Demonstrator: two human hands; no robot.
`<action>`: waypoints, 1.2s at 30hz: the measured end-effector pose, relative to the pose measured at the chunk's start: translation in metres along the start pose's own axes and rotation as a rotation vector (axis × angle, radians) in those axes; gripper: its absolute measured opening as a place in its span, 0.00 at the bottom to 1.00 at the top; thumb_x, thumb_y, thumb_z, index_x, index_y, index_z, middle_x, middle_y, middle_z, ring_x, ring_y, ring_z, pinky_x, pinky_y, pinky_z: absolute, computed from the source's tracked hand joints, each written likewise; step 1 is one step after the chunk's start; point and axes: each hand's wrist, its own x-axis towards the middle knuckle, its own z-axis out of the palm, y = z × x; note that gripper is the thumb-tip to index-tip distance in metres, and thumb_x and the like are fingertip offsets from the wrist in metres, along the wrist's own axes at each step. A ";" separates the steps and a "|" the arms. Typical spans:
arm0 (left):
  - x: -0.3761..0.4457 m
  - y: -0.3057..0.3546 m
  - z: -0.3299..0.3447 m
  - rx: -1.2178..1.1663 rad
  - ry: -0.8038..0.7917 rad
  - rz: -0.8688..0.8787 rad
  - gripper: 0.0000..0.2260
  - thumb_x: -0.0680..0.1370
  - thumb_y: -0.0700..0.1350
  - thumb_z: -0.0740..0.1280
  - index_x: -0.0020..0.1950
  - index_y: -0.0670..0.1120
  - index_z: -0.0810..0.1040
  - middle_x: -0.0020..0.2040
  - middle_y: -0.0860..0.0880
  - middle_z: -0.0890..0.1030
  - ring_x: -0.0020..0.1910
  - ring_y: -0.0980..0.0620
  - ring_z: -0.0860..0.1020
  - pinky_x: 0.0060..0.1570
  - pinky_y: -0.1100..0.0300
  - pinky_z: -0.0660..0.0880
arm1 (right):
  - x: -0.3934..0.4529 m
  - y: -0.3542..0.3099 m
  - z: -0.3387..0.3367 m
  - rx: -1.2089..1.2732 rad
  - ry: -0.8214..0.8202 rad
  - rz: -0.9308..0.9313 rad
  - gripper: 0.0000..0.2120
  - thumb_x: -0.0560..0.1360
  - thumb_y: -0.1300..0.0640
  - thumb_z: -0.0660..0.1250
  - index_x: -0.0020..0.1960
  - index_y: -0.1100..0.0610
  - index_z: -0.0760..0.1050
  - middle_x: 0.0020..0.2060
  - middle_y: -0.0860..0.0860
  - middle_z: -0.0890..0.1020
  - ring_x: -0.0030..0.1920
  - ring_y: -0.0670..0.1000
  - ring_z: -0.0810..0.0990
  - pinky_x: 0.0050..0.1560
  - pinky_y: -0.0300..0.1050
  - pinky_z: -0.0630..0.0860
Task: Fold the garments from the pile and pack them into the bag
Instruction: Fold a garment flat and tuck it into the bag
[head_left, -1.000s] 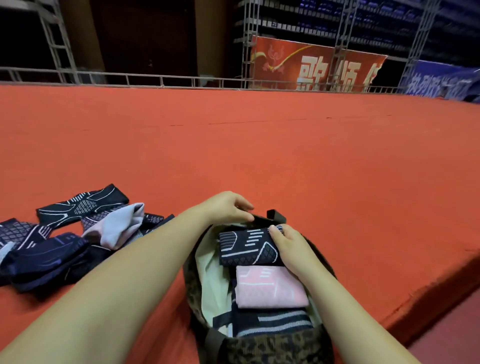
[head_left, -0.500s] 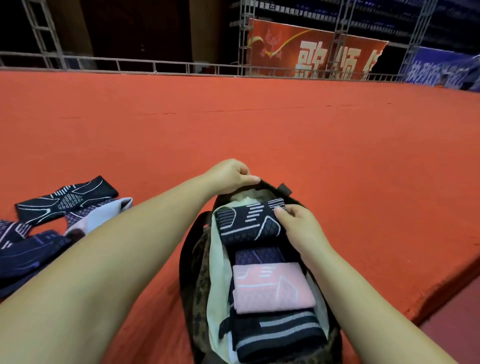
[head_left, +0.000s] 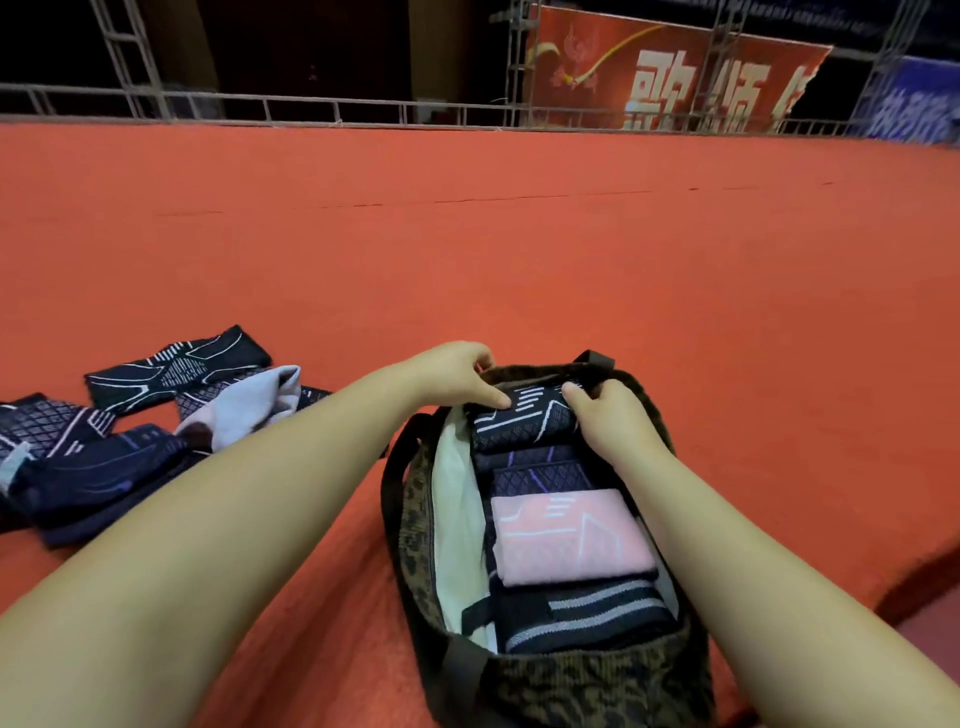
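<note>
My left hand (head_left: 457, 376) is curled over the far rim of the bag (head_left: 545, 680), thumb and fingers pinching the edge and pulling the mouth wide, one fingertip reaching down onto the cloth. My right hand (head_left: 610, 423) is wrapped round the right end of the dark folded garment (head_left: 519, 423) with the white line pattern, holding it in the far end of the bag, right between both hands.

Just nearer me than my hands, I see another dark folded piece (head_left: 540, 475), then the pink folded garment (head_left: 566, 535), then a striped dark one (head_left: 587, 613), all lying in a row inside the pale lining.

Well off past my left forearm, the pile (head_left: 130, 441) of unfolded garments waits on the red carpet (head_left: 571, 260).

To do this well, I reckon I keep the rim stretched with the left, press the bundle flat and square against the far wall so the fold doesn't spring open, then let go gently with the right before going for the pile.
</note>
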 end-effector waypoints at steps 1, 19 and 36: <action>0.001 -0.003 0.003 -0.005 0.019 -0.008 0.16 0.69 0.54 0.74 0.52 0.49 0.74 0.48 0.52 0.76 0.47 0.51 0.75 0.41 0.58 0.68 | -0.008 -0.004 -0.006 -0.083 -0.023 -0.014 0.25 0.78 0.42 0.57 0.54 0.64 0.74 0.52 0.60 0.80 0.51 0.58 0.78 0.47 0.47 0.69; -0.030 -0.008 -0.019 -0.012 0.203 0.041 0.11 0.78 0.52 0.64 0.51 0.46 0.81 0.46 0.47 0.83 0.47 0.47 0.79 0.45 0.55 0.74 | -0.037 -0.016 0.013 -0.515 -0.638 -0.487 0.26 0.77 0.34 0.46 0.74 0.33 0.46 0.77 0.44 0.41 0.77 0.51 0.39 0.75 0.54 0.40; -0.044 -0.020 -0.001 -0.061 0.326 -0.051 0.16 0.78 0.55 0.63 0.49 0.44 0.81 0.42 0.43 0.82 0.43 0.44 0.78 0.41 0.53 0.72 | -0.024 -0.012 0.008 -0.196 -0.682 -0.331 0.26 0.71 0.26 0.51 0.66 0.30 0.65 0.69 0.32 0.66 0.70 0.39 0.63 0.73 0.50 0.57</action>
